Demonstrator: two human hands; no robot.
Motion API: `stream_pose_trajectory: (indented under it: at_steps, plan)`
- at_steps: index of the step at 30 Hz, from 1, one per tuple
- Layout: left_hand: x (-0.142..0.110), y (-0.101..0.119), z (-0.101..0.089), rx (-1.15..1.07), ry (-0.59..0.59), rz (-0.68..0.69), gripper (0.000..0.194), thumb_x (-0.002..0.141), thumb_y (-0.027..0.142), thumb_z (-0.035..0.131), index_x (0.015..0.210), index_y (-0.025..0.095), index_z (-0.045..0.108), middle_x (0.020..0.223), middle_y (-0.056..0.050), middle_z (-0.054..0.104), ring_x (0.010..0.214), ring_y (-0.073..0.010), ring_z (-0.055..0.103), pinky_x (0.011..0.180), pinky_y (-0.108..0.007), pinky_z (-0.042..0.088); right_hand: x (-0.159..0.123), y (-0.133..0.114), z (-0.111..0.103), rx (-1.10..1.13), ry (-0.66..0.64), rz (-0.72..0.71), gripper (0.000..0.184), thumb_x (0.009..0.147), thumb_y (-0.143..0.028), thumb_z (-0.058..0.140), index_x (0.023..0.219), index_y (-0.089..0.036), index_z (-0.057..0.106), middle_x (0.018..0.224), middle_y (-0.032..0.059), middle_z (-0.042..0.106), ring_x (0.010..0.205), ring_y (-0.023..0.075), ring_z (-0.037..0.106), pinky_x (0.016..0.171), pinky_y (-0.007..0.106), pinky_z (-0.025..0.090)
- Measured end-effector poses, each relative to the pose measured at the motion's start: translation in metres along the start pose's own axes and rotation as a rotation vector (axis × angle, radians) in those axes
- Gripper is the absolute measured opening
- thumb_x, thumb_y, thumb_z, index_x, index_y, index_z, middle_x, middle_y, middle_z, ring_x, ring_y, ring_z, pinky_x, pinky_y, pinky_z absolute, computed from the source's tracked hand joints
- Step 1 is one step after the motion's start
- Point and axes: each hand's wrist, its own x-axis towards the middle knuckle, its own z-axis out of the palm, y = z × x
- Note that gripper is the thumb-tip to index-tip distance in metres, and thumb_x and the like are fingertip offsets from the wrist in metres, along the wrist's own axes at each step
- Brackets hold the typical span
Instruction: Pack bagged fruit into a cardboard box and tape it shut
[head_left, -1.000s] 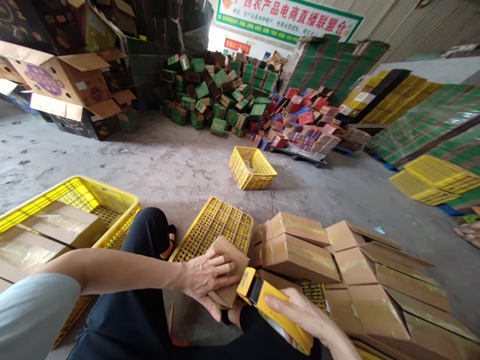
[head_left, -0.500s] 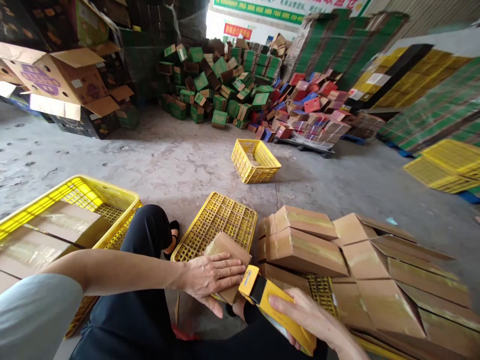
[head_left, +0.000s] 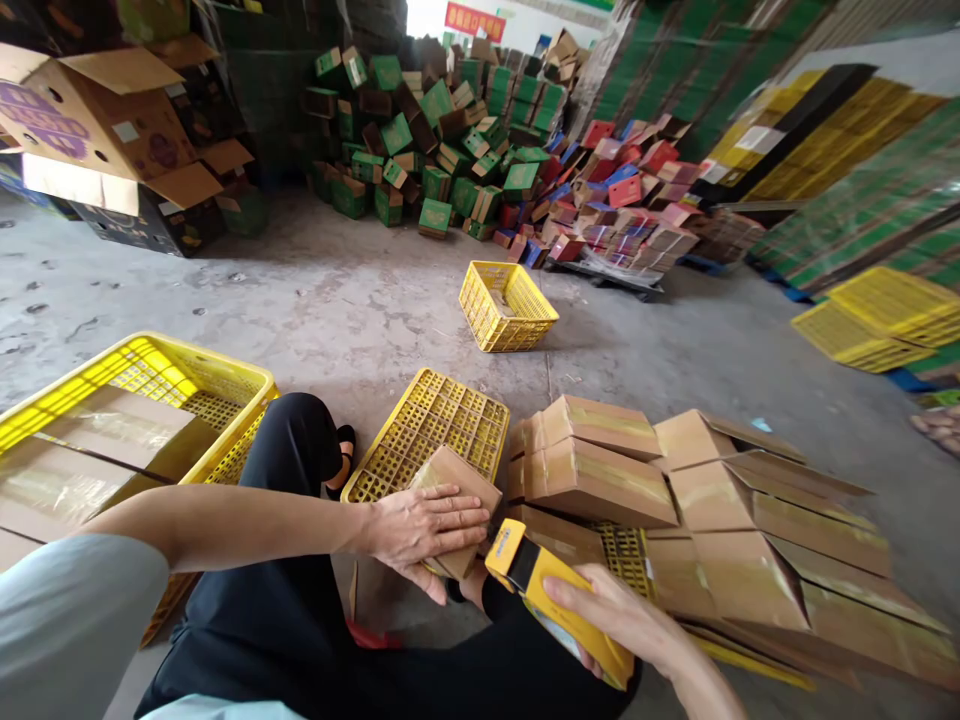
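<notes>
My left hand lies flat, fingers stretched, on top of a small cardboard box. The box rests on the near end of an upturned yellow plastic crate. In my right hand is a yellow tape dispenser, its head close to the box's right side. Whether tape runs from the dispenser to the box I cannot tell. My left palm and fingers cover part of the box's top.
Taped cardboard boxes are stacked on my right. At left, a yellow crate holds more boxes. Another yellow crate stands ahead on the concrete floor. Farther back lie heaps of green boxes and red boxes.
The view has tipped slightly downward, so the scene sits higher. The dispenser has shifted a little to the right, away from the box. My left hand stays on the box.
</notes>
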Motion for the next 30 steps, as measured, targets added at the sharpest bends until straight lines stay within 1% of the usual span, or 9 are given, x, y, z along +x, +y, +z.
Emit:
stream_pose_trajectory:
  at_steps: [5,9,12,16,19,21,24,27,30]
  plan:
    - [-0.002,-0.002,0.001,-0.03,0.058,-0.023,0.1,0.097,0.08,0.049,0.164,0.007,0.039,0.169,-0.022,0.04,0.161,-0.034,0.032,0.134,-0.049,0.026,0.013,0.0,0.008,-0.023,0.017,-0.003,0.08,0.069,-0.097,0.063,0.09,-0.02,0.063,0.058,0.0022,0.07,0.053,0.0207,0.071,0.05,0.025,0.054]
    - [-0.016,-0.008,0.003,-0.061,0.122,-0.127,0.094,0.1,0.078,0.043,0.166,0.012,0.035,0.168,-0.02,0.042,0.16,-0.0322,0.034,0.136,-0.049,0.02,0.019,0.0,0.017,0.005,0.055,-0.019,0.079,0.068,-0.096,0.064,0.09,-0.02,0.064,0.058,0.0013,0.069,0.053,0.0197,0.07,0.048,0.023,0.053]
    - [-0.033,-0.012,0.007,-0.089,0.157,-0.255,0.093,0.102,0.077,0.04,0.172,0.018,0.023,0.172,-0.016,0.034,0.163,-0.0334,0.027,0.136,-0.052,0.017,0.021,0.002,0.023,0.034,0.062,-0.046,0.076,0.071,-0.095,0.064,0.089,-0.021,0.065,0.056,0.0004,0.069,0.051,0.0189,0.069,0.048,0.023,0.053]
    - [-0.049,-0.007,0.017,-0.166,0.234,-0.445,0.094,0.102,0.073,0.045,0.174,0.025,0.007,0.179,-0.012,0.017,0.166,-0.0367,0.012,0.134,-0.053,0.024,0.024,0.004,0.025,0.083,0.062,-0.049,0.073,0.073,-0.093,0.063,0.092,-0.023,0.061,0.054,-0.0007,0.068,0.052,0.0204,0.071,0.049,0.025,0.054]
    - [-0.052,0.001,0.021,-0.299,0.275,-0.606,0.085,0.105,0.068,0.044,0.173,0.034,0.005,0.181,-0.006,0.005,0.163,-0.0361,0.025,0.129,-0.049,0.037,0.025,0.003,0.026,0.104,0.062,-0.054,0.069,0.077,-0.091,0.064,0.094,-0.024,0.058,0.055,-0.001,0.069,0.052,0.0208,0.072,0.051,0.025,0.055]
    - [-0.051,0.005,0.021,-0.406,0.292,-0.713,0.077,0.107,0.066,0.041,0.172,0.039,0.01,0.181,-0.002,0.004,0.159,-0.035,0.037,0.126,-0.045,0.043,0.025,-0.001,0.028,0.118,0.058,-0.067,0.067,0.079,-0.089,0.065,0.095,-0.024,0.058,0.056,-0.0009,0.07,0.053,0.0209,0.072,0.052,0.026,0.055]
    - [-0.049,0.004,0.017,-0.526,0.316,-0.822,0.073,0.107,0.067,0.038,0.172,0.036,0.02,0.18,-0.001,0.014,0.157,-0.0343,0.041,0.127,-0.047,0.041,0.025,-0.008,0.033,0.169,0.058,-0.063,0.065,0.078,-0.086,0.069,0.094,-0.024,0.059,0.056,-0.0017,0.07,0.053,0.0193,0.071,0.055,0.026,0.056]
    - [-0.048,-0.005,0.01,-0.649,0.346,-0.916,0.075,0.106,0.068,0.036,0.17,0.029,0.032,0.174,-0.006,0.033,0.156,-0.0332,0.043,0.129,-0.048,0.036,0.027,-0.015,0.041,0.226,0.054,-0.082,0.063,0.078,-0.084,0.072,0.092,-0.023,0.06,0.056,-0.0021,0.069,0.052,0.0171,0.067,0.055,0.025,0.055]
    - [-0.049,-0.017,0.002,-0.772,0.359,-1.092,0.075,0.103,0.07,0.039,0.165,0.028,0.043,0.163,-0.009,0.052,0.15,-0.036,0.051,0.128,-0.05,0.036,0.032,-0.022,0.05,0.261,0.039,-0.132,0.063,0.078,-0.083,0.072,0.089,-0.022,0.061,0.057,-0.0015,0.069,0.051,0.0158,0.065,0.054,0.025,0.054]
